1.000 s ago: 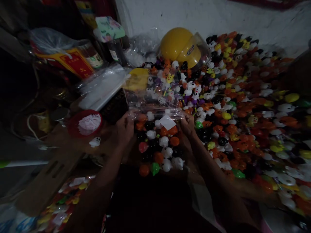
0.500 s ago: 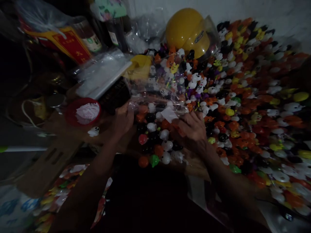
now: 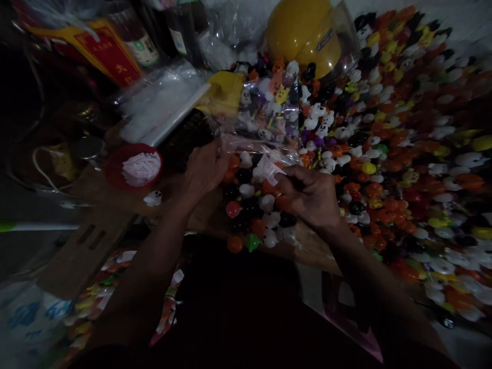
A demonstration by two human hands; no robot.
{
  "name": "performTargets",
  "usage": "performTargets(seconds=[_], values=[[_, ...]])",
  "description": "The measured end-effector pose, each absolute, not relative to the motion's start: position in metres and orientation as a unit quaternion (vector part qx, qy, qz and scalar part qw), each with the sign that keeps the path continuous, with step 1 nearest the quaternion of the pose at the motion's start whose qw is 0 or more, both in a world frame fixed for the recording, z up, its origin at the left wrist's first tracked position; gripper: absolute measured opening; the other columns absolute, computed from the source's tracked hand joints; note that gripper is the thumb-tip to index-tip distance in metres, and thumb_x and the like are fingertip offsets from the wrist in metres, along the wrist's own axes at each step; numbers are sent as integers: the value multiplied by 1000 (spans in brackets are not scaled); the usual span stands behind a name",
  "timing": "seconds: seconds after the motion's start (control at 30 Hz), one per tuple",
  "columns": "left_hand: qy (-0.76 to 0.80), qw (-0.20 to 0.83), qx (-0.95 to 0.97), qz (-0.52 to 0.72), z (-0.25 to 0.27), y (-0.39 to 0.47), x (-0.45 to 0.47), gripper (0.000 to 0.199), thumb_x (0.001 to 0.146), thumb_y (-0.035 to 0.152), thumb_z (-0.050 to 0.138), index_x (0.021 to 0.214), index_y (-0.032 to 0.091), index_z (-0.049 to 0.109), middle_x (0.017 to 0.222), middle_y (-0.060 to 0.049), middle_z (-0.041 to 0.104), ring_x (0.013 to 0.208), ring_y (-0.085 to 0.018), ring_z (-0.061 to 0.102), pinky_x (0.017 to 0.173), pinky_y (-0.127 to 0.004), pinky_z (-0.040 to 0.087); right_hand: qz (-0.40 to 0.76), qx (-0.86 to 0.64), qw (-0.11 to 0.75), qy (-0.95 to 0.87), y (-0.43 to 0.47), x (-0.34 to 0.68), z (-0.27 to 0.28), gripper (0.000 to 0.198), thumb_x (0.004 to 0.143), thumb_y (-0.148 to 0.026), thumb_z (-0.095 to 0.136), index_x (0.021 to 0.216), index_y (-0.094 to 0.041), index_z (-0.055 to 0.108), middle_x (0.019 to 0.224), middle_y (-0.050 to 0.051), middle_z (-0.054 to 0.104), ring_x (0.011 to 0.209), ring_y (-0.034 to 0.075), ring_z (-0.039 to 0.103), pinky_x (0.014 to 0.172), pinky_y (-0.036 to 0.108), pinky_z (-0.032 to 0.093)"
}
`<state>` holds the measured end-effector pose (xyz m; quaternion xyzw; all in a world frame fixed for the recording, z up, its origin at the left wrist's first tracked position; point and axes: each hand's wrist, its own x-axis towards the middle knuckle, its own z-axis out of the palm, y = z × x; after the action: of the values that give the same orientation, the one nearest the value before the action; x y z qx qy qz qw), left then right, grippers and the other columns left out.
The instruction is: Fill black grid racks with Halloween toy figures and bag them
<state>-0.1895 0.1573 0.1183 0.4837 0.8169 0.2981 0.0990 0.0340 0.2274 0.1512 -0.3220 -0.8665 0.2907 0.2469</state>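
Note:
A clear plastic bag (image 3: 265,115) lies in front of me, with small Halloween figures showing through it. At the near left corner of its opening, my left hand (image 3: 205,166) has its fingers closed on the bag's edge. My right hand (image 3: 309,192) pinches a small white printed paper slip (image 3: 270,169) between thumb and fingers, just below the bag's mouth. Under and between the hands sits a cluster of loose figures, among them an orange one (image 3: 235,244), a green one (image 3: 252,242) and a red one (image 3: 232,209).
A red bowl of white slips (image 3: 111,171) stands at left, near a lone ghost figure (image 3: 152,198). Behind are a stack of clear bags (image 3: 161,102) and a yellow helmet (image 3: 298,33). A large heap of figures (image 3: 384,189) covers the right side.
My right hand has lifted and turned, so the slip's printed side shows. My left hand stays at the bag's left edge. The whole view has shifted slightly.

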Motion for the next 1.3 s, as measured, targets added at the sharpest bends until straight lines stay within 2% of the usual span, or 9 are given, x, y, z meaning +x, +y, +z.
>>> performTargets(seconds=[0.1, 0.2, 0.43, 0.57, 0.67, 0.8, 0.97, 1.13, 1.3], values=[[832, 110, 479, 258, 123, 161, -190, 52, 107, 46, 28, 117, 21, 73, 111, -13, 75, 111, -32, 70, 102, -47, 51, 500, -344, 145, -781, 222, 24, 160, 34, 94, -41, 64, 73, -15, 72, 61, 2, 66, 51, 10, 54, 49, 22, 40], [829, 111, 487, 251, 119, 161, -190, 51, 105, 46, 31, 121, 19, 71, 113, -16, 75, 114, -35, 69, 104, -49, 49, 540, -390, 86, -741, 232, 11, 158, 35, 94, -36, 65, 68, -14, 68, 52, 1, 60, 44, 8, 48, 46, 22, 37], [781, 86, 520, 335, 97, 145, -192, 63, 103, 52, 21, 127, 19, 68, 113, -17, 75, 104, -31, 71, 92, -43, 51, 200, -408, 65, -889, 243, 24, 166, 50, 98, -42, 62, 56, -18, 52, 47, -1, 41, 46, 9, 37, 49, 27, 26], [785, 98, 518, 326, 90, 144, -192, 68, 102, 55, 16, 131, 18, 65, 103, -14, 75, 92, -27, 70, 86, -39, 51, 47, -345, 112, -931, 236, 37, 174, 49, 101, -61, 50, 95, -15, 66, 77, 8, 64, 62, 16, 52, 54, 28, 32], [791, 83, 519, 311, 89, 147, -193, 67, 101, 55, 16, 130, 19, 66, 97, -12, 74, 87, -26, 70, 83, -38, 50, -14, -280, 135, -950, 250, 22, 163, 56, 102, -67, 43, 123, -17, 60, 114, 14, 65, 92, 25, 59, 65, 30, 44], [790, 60, 541, 282, 89, 146, -194, 62, 100, 49, 22, 123, 16, 69, 91, -14, 74, 82, -28, 70, 81, -39, 51, -58, -248, 143, -956, 287, -2, 140, 33, 106, -42, 43, 124, -20, 61, 120, 14, 63, 114, 30, 53, 85, 38, 47], [783, 50, 546, 294, 75, 131, -192, 48, 96, 41, 36, 125, 21, 69, 102, -12, 78, 88, -28, 74, 85, -38, 55, -78, -327, 162, -928, 321, 25, 116, 30, 99, -18, 47, 120, -17, 68, 107, 15, 67, 104, 30, 58, 88, 42, 47], [798, 84, 428, 417, 52, 115, -181, 38, 94, 38, 49, 123, 28, 72, 124, -6, 75, 111, -29, 72, 100, -40, 54, 25, -412, 276, -868, 302, 66, 69, 35, 99, -22, 42, 120, -13, 68, 97, 15, 70, 90, 26, 64, 78, 36, 50], [822, 115, 281, 482, 50, 114, -171, 41, 94, 46, 57, 129, 28, 69, 128, -8, 73, 117, -32, 68, 106, -47, 49, 364, -413, 327, -768, 283, 61, 35, 32, 91, -37, 50, 105, -18, 71, 94, 10, 75, 83, 24, 68, 75, 36, 55]])
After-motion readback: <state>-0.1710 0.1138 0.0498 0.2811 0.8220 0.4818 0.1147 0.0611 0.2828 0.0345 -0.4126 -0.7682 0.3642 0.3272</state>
